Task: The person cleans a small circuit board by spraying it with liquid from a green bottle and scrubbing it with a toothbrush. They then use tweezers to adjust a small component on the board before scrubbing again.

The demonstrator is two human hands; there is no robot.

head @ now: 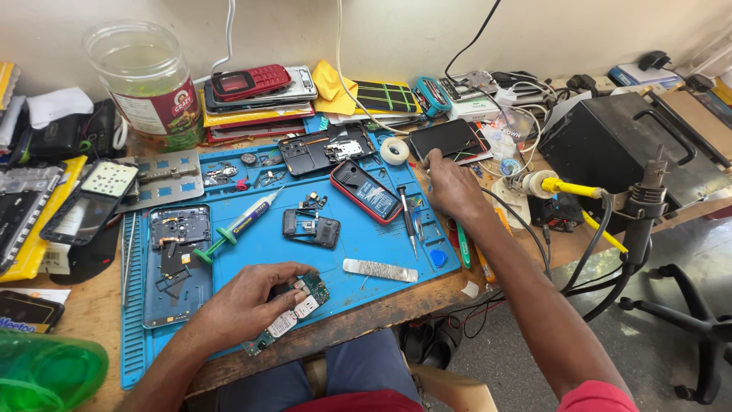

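My left hand [245, 299] holds a green phone circuit board [293, 309] down on the front edge of the blue repair mat [320, 252]. My right hand [451, 185] reaches out to the mat's right side, fingers bent, resting on the bench by a dark phone [450, 139] and a thin tool; whether it grips anything is hidden. A red and black phone back [366, 191] lies on the mat just left of that hand. A syringe with a green plunger [236, 226] lies mid-mat.
An opened phone shell [177, 259] and a small dark part [311, 228] lie on the mat with a metal strip [380, 269]. A plastic jar [149, 80] and stacked phones [255, 88] stand behind. A black box [625, 145], cables and a hot-air handle [644, 206] crowd the right.
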